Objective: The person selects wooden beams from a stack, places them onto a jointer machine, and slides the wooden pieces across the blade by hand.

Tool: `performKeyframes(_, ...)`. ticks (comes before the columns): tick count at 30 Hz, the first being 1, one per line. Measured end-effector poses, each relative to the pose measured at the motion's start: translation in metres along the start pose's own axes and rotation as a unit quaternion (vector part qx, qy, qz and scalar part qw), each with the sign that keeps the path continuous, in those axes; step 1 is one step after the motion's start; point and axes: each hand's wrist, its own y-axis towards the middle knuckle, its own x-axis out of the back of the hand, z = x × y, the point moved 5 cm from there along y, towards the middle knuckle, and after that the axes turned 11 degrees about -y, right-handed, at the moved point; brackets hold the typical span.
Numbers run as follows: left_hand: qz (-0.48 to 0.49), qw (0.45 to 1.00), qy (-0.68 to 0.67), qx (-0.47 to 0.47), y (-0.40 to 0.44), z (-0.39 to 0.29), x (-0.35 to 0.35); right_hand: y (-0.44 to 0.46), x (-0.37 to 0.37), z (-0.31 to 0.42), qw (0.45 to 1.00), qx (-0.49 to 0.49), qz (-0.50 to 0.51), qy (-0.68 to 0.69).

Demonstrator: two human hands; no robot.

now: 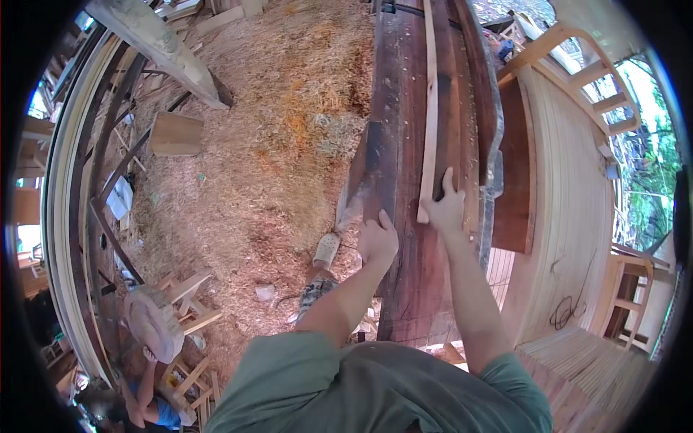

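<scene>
A long, thin pale wood strip (431, 108) lies lengthwise on a dark wooden workbench (404, 289). My right hand (446, 209) is at the strip's near end, thumb against its side and the other fingers spread over the bench. To the left, my left hand (378, 238) rests at the bench's left edge, beside a dark block-like part (373, 148). Its fingers are bent with the index finger pointing up; whether anything is under them is hidden.
Shavings (238, 187) cover the floor at left. A post (162, 50) and a wood block (177, 134) stand there. At lower left a person's hand (149, 355) touches a round wooden piece (153, 325). Light wooden panels (567, 180) line the right.
</scene>
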Motion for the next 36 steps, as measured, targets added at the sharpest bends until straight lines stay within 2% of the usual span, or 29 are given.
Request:
performKeyframes(1,-0.004,1.0,0.002,0.005,0.003,0.006,0.0,0.023,0.003,0.005,1.0,-0.004,-0.004,-0.015)
performKeyframes(3,0.026,0.997,0.01,-0.074,0.01,0.01,-0.006,0.069,0.007,0.015,1.0,-0.004,-0.004,-0.026)
performKeyframes(4,0.021,0.997,0.013,-0.069,0.012,0.014,-0.005,0.091,0.008,0.018,1.0,-0.008,-0.006,-0.027)
performKeyframes(6,0.042,0.992,0.024,-0.117,0.016,0.014,-0.007,0.134,0.013,0.028,0.999,-0.004,-0.025,-0.027)
performKeyframes(10,0.02,0.991,0.025,-0.13,0.015,0.015,-0.005,0.221,0.012,0.038,0.999,0.032,-0.043,0.002)
performKeyframes(12,-0.006,0.983,0.009,-0.182,0.013,0.017,-0.006,0.26,0.022,0.051,0.999,0.035,-0.027,-0.003)
performKeyframes(18,-0.028,0.976,-0.016,-0.215,0.01,0.022,-0.005,0.379,0.035,0.078,1.0,0.018,-0.017,-0.012)
performKeyframes(21,-0.016,0.977,-0.037,-0.207,0.014,0.019,-0.003,0.431,0.043,0.081,0.998,0.045,0.029,0.034)
performKeyframes(23,-0.032,0.972,-0.059,-0.226,0.012,0.015,-0.003,0.439,0.05,0.083,0.996,0.074,0.019,0.038)
performKeyframes(24,-0.03,0.971,-0.075,-0.223,0.012,0.014,-0.004,0.428,0.055,0.086,0.965,0.111,0.087,0.223)
performKeyframes(25,-0.034,0.971,-0.063,-0.227,0.013,0.015,-0.003,0.408,0.063,0.088,0.894,0.14,0.155,0.397)
performKeyframes(26,-0.037,0.971,-0.049,-0.231,0.009,0.014,-0.001,0.366,0.071,0.086,0.821,0.045,0.193,0.535)
performKeyframes(27,-0.033,0.97,-0.062,-0.233,0.008,0.01,0.001,0.337,0.075,0.077,0.776,0.004,0.185,0.603)
performKeyframes(28,-0.011,0.98,-0.05,-0.193,0.009,0.009,0.002,0.297,0.082,0.08,0.742,0.041,0.165,0.648)
performKeyframes(29,0.013,0.987,-0.035,-0.155,0.01,0.009,0.004,0.235,0.101,0.094,0.753,0.003,0.112,0.648)
performKeyframes(30,0.04,0.988,-0.039,-0.142,0.01,0.009,0.005,0.184,0.107,0.099,0.747,0.015,0.08,0.66)
performKeyframes(31,0.049,0.986,-0.046,-0.152,0.008,0.008,0.005,0.14,0.108,0.101,0.713,0.006,0.087,0.696)
performKeyframes(33,0.053,0.991,-0.018,-0.117,0.009,0.009,0.004,0.044,0.099,0.115,0.522,-0.041,0.188,0.831)
performKeyframes(34,0.072,0.993,-0.014,-0.095,0.009,0.008,0.004,-0.003,0.096,0.121,0.442,-0.062,0.208,0.87)
performKeyframes(35,0.078,0.991,-0.021,-0.107,0.009,0.006,0.003,-0.029,0.083,0.105,0.489,-0.096,0.079,0.864)
performKeyframes(36,0.059,0.991,-0.033,-0.114,0.011,0.007,0.0,-0.059,0.083,0.113,0.332,-0.044,0.163,0.928)
